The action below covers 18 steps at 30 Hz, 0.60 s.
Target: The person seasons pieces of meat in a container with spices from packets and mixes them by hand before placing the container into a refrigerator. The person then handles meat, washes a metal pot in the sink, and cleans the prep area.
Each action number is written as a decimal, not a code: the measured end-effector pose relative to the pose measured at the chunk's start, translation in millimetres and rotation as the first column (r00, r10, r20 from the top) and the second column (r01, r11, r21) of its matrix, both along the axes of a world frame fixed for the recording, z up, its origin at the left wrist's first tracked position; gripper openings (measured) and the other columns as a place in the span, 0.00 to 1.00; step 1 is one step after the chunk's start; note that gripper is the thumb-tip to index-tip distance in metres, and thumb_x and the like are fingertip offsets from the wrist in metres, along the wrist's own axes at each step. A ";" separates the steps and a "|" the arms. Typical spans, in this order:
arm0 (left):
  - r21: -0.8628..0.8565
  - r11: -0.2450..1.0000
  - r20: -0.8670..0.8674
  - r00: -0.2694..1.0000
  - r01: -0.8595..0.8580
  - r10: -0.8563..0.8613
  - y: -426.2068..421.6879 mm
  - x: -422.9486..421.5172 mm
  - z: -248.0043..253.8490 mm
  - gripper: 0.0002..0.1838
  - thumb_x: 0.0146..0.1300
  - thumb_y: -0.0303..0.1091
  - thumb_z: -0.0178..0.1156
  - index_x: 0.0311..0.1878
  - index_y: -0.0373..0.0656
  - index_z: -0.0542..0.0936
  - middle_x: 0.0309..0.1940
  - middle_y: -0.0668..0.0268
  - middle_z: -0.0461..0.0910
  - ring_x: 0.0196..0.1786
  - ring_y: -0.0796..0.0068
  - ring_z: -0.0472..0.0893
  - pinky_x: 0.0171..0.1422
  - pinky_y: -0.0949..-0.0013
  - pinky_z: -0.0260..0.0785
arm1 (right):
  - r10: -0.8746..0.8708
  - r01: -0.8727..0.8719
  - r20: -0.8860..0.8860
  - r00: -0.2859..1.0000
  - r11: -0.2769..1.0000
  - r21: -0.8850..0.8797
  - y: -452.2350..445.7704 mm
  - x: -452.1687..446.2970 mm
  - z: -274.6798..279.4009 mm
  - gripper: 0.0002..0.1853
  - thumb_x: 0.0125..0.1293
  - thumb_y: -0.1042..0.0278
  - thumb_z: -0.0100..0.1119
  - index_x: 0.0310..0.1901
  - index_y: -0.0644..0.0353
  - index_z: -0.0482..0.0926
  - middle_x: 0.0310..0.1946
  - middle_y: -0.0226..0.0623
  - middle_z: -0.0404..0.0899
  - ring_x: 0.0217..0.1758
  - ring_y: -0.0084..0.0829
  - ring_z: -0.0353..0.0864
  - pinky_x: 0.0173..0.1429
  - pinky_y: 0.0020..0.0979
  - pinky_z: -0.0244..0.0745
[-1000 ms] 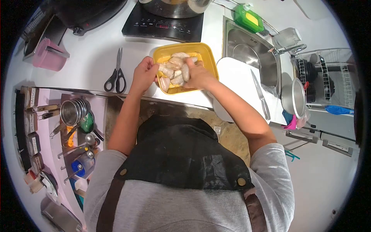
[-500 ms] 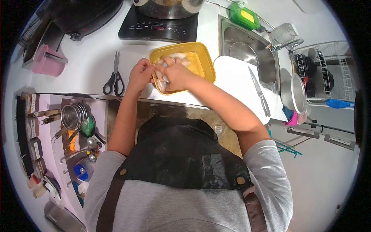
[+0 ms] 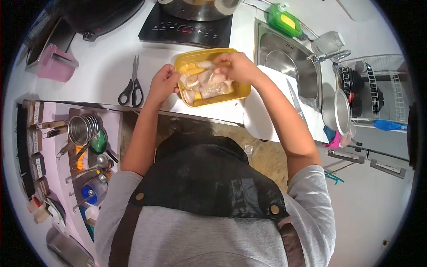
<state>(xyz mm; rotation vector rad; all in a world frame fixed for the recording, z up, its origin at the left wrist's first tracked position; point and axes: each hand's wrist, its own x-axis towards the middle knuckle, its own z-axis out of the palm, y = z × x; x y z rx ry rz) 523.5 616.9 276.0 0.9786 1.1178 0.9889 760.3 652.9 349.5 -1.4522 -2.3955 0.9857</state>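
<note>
Left hand (image 3: 164,84), seen in the head view, is closed in narrow at the left wall of a yellow tub (image 3: 242,92), thumb and fingers holding its rim. Right hand (image 3: 238,67) hangs over the far right part of the same tub, fingers bent and partly spread toward the pale pieces of meat (image 3: 209,82); whether it grips one cannot be told. Those pieces lie inside the tub, heaped across its middle and left. The tub sits near the front edge of a white surface (image 3: 102,66). Black-handled scissors (image 3: 133,81) lie left of the left hand, blades pointing away from the person. Beyond the tub is a black cooktop (image 3: 184,30) with a metal pot (image 3: 200,10) on it. To the right, a white cutting board (image 3: 260,116) passes beneath the right forearm, with a knife (image 3: 295,97) beside the arm and a steel sink (image 3: 275,44) farther back.
</note>
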 end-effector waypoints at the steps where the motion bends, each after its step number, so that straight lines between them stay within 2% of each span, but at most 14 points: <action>1: 0.001 1.000 -0.001 1.000 -0.002 0.002 0.1 0.5 -0.1 0.07 0.60 0.31 0.54 0.29 0.44 0.67 0.19 0.75 0.69 0.18 0.89 0.67 0.20 0.84 0.60 | -0.160 0.169 0.103 0.982 0.982 -0.086 2.2 1.1 -1.8 0.26 0.52 0.58 0.65 0.53 0.59 0.74 0.41 0.46 0.79 0.46 0.39 0.77 0.51 0.35 0.70; 2: -0.010 1.000 0.008 1.000 -0.010 0.010 0.7 1.6 0.2 0.07 0.60 0.30 0.54 0.29 0.44 0.67 0.19 0.75 0.69 0.18 0.89 0.67 0.20 0.84 0.60 | -0.160 0.168 0.101 0.982 0.982 -0.083 2.6 -0.9 -7.5 0.26 0.52 0.58 0.65 0.53 0.59 0.74 0.41 0.46 0.79 0.46 0.39 0.77 0.51 0.35 0.70; 4: -0.021 1.000 0.014 1.000 -0.012 0.012 1.8 3.1 -1.7 0.07 0.60 0.30 0.54 0.29 0.44 0.67 0.19 0.75 0.68 0.18 0.89 0.67 0.19 0.84 0.60 | 0.024 -0.072 0.329 0.944 0.988 0.135 0.3 -9.8 -29.9 0.39 0.44 0.48 0.69 0.57 0.59 0.69 0.48 0.50 0.75 0.55 0.43 0.71 0.58 0.40 0.64; 5: -0.017 1.000 0.004 1.000 -0.018 0.018 3.3 3.9 -3.5 0.07 0.60 0.30 0.54 0.29 0.44 0.67 0.19 0.74 0.69 0.18 0.89 0.67 0.19 0.83 0.60 | -0.040 0.001 0.339 0.940 0.993 0.116 -0.9 -18.7 -41.7 0.45 0.34 0.44 0.72 0.58 0.53 0.68 0.49 0.49 0.73 0.58 0.46 0.66 0.61 0.43 0.59; 6: -0.012 1.000 -0.005 1.000 -0.024 0.024 4.7 4.5 -4.3 0.07 0.60 0.30 0.54 0.29 0.44 0.67 0.19 0.74 0.69 0.18 0.89 0.67 0.19 0.83 0.60 | -0.044 0.004 0.336 0.941 0.993 0.119 -2.3 -32.2 -40.9 0.45 0.34 0.44 0.72 0.58 0.53 0.68 0.49 0.49 0.73 0.58 0.46 0.66 0.61 0.43 0.59; 8: 0.016 1.000 -0.064 0.998 -0.024 0.025 4.5 4.9 -4.7 0.07 0.60 0.30 0.54 0.28 0.44 0.67 0.19 0.74 0.69 0.18 0.89 0.67 0.19 0.83 0.61 | 0.143 -0.203 0.359 0.922 0.970 0.134 -9.6 -56.7 -35.6 0.37 0.34 0.54 0.72 0.53 0.48 0.73 0.51 0.42 0.72 0.57 0.44 0.67 0.57 0.38 0.65; 9: 0.044 0.999 -0.118 0.992 -0.028 0.033 4.9 5.0 -4.3 0.08 0.60 0.31 0.54 0.28 0.44 0.66 0.19 0.74 0.69 0.18 0.88 0.67 0.19 0.83 0.61 | 0.137 -0.198 0.358 0.924 0.971 0.137 -13.3 -63.5 -39.3 0.37 0.34 0.54 0.72 0.53 0.48 0.73 0.51 0.42 0.72 0.57 0.44 0.67 0.57 0.38 0.65; 11: 0.028 0.999 -0.101 0.995 -0.015 0.018 6.0 2.5 -1.7 0.08 0.60 0.31 0.54 0.27 0.44 0.67 0.19 0.74 0.69 0.18 0.88 0.67 0.19 0.83 0.61 | 0.359 -0.393 0.378 0.853 0.919 0.014 -18.2 -70.9 -48.4 0.30 0.35 0.63 0.70 0.47 0.47 0.77 0.45 0.41 0.74 0.53 0.44 0.70 0.55 0.39 0.66; 14: 0.016 1.000 -0.093 0.996 -0.007 0.008 7.7 -0.4 0.2 0.08 0.60 0.31 0.54 0.27 0.44 0.67 0.19 0.74 0.69 0.18 0.88 0.68 0.20 0.82 0.62 | 0.331 -0.345 0.318 0.889 0.938 -0.011 -4.3 -42.3 -31.7 0.25 0.38 0.69 0.68 0.44 0.48 0.79 0.42 0.40 0.76 0.50 0.42 0.73 0.53 0.39 0.69; 15: 0.018 1.000 -0.108 0.994 0.002 0.000 5.8 -0.6 -0.7 0.08 0.60 0.31 0.53 0.27 0.44 0.67 0.19 0.74 0.69 0.18 0.88 0.68 0.21 0.82 0.62 | 0.203 -0.241 0.352 0.914 0.968 0.066 -1.8 -33.7 -16.7 0.24 0.39 0.70 0.67 0.45 0.49 0.78 0.40 0.41 0.77 0.48 0.42 0.75 0.52 0.38 0.70; 16: 0.014 1.000 -0.105 0.994 -0.002 0.003 4.5 0.0 -0.6 0.08 0.60 0.31 0.53 0.27 0.44 0.67 0.19 0.74 0.69 0.18 0.88 0.68 0.21 0.82 0.62 | 0.209 -0.246 0.354 0.912 0.967 0.062 2.9 -26.6 -6.0 0.24 0.39 0.70 0.67 0.45 0.49 0.78 0.40 0.41 0.77 0.48 0.42 0.75 0.52 0.38 0.70; 18: -0.002 1.000 -0.043 0.999 -0.010 0.010 4.5 1.0 1.1 0.08 0.60 0.32 0.53 0.27 0.44 0.67 0.19 0.74 0.69 0.19 0.88 0.68 0.21 0.83 0.62 | 0.200 -0.212 0.199 0.959 0.976 0.040 12.0 -19.2 10.0 0.24 0.41 0.69 0.67 0.46 0.50 0.78 0.41 0.41 0.78 0.47 0.42 0.76 0.51 0.36 0.71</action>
